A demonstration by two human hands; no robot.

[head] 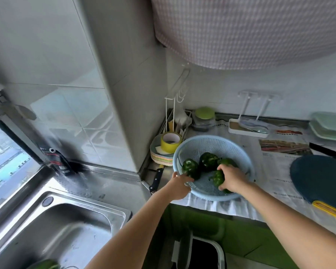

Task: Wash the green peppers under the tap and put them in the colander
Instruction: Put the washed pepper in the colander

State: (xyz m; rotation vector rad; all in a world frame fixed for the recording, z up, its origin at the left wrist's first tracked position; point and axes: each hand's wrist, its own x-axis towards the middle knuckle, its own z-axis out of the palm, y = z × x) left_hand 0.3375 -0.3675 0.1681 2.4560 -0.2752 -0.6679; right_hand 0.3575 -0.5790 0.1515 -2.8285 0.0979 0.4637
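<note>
- Colander (pixel 239 152): pale blue, perforated, upright on the newspaper-covered worktop (pixel 275 171), to the right of the steel sink (pixel 97 208). It holds four green peppers.
- Held pepper (pixel 218 178): lies on its side near the front of the colander. Its long axis runs from far left to near right; the stem end cannot be told.
- Left pepper (pixel 190 168), back pepper (pixel 209 162) and right pepper (pixel 225 161): these sit in a row along the colander's far half, close together. Which way they point is unclear.
- Right hand (pixel 232 178): reaches into the colander, fingers curled round the held pepper.
- Left hand (pixel 179 186): grips the colander's near-left rim, fingers hooked inside.
- Knife (pixel 156 179): black-handled, lies just left of the colander.
</note>
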